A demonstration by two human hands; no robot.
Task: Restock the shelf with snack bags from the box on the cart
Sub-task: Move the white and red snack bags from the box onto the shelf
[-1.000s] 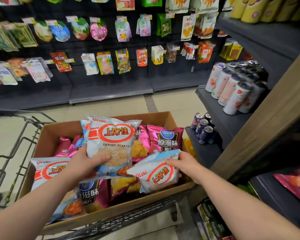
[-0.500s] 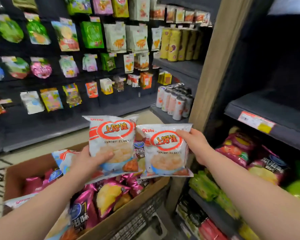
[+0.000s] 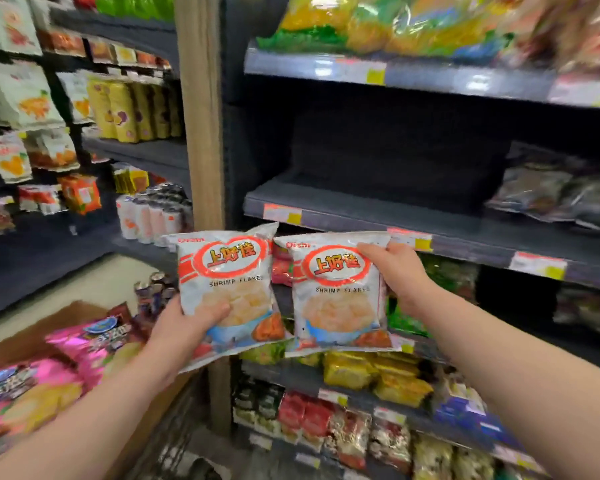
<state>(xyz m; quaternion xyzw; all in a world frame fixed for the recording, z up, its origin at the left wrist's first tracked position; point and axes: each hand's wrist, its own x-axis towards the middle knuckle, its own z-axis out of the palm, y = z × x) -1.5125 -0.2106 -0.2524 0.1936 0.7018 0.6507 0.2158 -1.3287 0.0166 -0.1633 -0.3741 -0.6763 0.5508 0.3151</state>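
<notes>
Now lifted from the box (image 3: 32,337), the left hand (image 3: 184,323) is gripping the left bag (image 3: 229,282), the right hand (image 3: 395,271) the right bag (image 3: 336,292), probably heading for the middle shelf (image 3: 361,209).

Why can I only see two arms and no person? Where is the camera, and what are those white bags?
The camera is worn on the person's head and looks forward and down. That is why you see only their arms, just as you see your own. There is no robot here, only bare hands. The left hand grips a white bag of shrimp flakes near its bottom corner, with the thumb on the front. The right hand grips a second bag just like it by its upper right edge. Both bags are held upright, side by side, in front of a shop's dark shelf. At the lower left is a cardboard box with pink snack bags in it.
</notes>
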